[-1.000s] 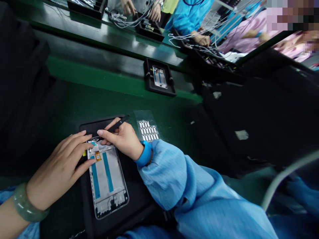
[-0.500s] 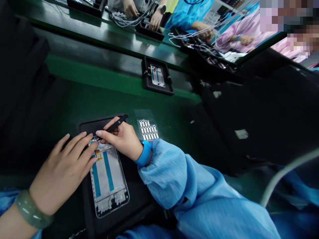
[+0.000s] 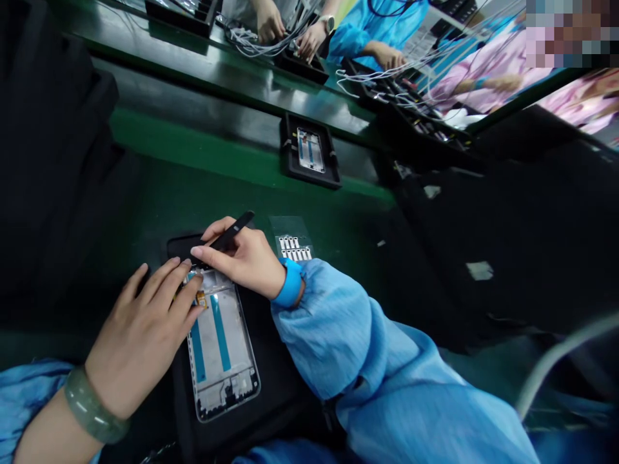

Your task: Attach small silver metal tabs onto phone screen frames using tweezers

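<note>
A phone mid-frame (image 3: 232, 361) with two blue adhesive strips lies tilted on a black padded tray (image 3: 181, 386) in front of me. My left hand (image 3: 140, 328) is spread over its upper left edge, fingers stretched out and the fingertips resting near the top corner. Beside them is an orange flex cable (image 3: 201, 299). My right hand (image 3: 246, 254) is closed around black tweezers (image 3: 236, 229), held at a slant over the top end of the frame. The tips of the tweezers are hidden behind my fingers.
Right of the tray lies a clear sheet of small white-silver stickers (image 3: 294, 248), partly covered by my sleeve. A second phone frame (image 3: 310, 149) sits in a black tray (image 3: 290, 164) farther back. Black cloth (image 3: 507, 225) covers the right side. Co-workers' hands (image 3: 312, 40) and cables are across the bench.
The view has shifted slightly, so the bench appears farther right. My right hand with the tweezers has risen a little toward the frame's top end. My left hand stays in place on the frame.
</note>
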